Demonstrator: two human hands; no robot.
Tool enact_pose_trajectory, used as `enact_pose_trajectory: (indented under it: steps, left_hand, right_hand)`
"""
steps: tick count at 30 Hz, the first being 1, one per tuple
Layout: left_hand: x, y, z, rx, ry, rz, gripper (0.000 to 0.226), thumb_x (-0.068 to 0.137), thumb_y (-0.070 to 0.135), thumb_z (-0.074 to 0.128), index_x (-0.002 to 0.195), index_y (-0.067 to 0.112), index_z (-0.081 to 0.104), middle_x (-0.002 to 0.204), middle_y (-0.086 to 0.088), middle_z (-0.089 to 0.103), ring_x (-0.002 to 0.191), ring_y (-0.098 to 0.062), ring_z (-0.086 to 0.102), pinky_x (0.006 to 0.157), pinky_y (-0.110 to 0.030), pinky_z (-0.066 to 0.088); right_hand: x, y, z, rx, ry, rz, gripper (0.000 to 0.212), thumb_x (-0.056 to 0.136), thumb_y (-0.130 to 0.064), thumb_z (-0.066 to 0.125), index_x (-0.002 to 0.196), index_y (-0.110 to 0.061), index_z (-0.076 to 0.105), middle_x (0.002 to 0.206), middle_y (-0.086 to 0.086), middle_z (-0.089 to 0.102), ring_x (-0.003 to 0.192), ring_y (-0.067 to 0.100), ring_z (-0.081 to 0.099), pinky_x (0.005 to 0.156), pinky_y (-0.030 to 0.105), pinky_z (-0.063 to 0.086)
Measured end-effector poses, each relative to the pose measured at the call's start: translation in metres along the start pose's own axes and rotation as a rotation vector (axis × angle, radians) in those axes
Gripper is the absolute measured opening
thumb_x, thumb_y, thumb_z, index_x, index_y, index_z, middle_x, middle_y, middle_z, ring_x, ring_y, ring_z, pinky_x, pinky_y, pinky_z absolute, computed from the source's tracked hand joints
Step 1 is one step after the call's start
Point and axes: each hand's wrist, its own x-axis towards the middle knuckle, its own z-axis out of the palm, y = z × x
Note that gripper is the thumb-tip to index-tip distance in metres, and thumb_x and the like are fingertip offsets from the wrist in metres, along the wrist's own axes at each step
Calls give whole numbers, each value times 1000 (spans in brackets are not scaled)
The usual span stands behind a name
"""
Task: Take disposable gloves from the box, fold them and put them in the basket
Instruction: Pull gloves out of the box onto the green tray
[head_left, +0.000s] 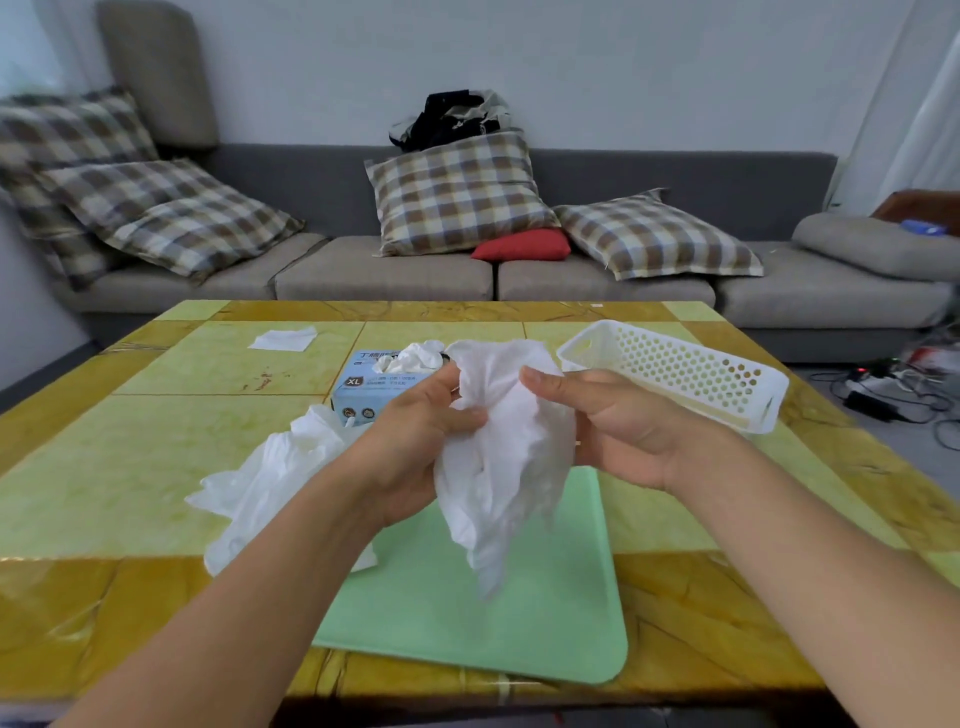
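A crumpled white disposable glove (506, 467) hangs in the air above the green mat (483, 623). My left hand (415, 431) grips its left side and my right hand (618, 421) pinches its upper right part. Behind my hands stands the blue glove box (358, 384), marked XL, with white gloves (415, 356) bulging from its opening. Another loose white glove (270, 483) lies on the table left of my left forearm. The white perforated basket (675, 374) sits to the right of the box; no gloves show inside it.
The table (130, 467) is tiled in yellow and green, with a white tissue (283, 339) at the back left. Behind it runs a grey sofa (389, 275) with checked pillows. Cables (893, 395) lie on the floor at the right.
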Motion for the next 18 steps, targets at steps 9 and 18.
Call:
enact_pose_trajectory:
  steps: [9,18]
  left_hand:
    - [10,-5,-30,513,295,-56,17,96,22,67,106,11,76,100,-8,78,96,-27,74,78,-33,59]
    - [24,32,-24,613,268,536,13,91,4,70,98,13,76,92,5,78,85,-8,73,78,-18,54]
  right_hand:
    - [27,25,7,86,18,117,21,85,-18,76,104,-11,75,95,7,77,76,20,71,68,30,59]
    - [28,-18,-7,-197,331,-673,13,85,-2,77,89,-14,75,90,4,77,81,14,70,80,30,57]
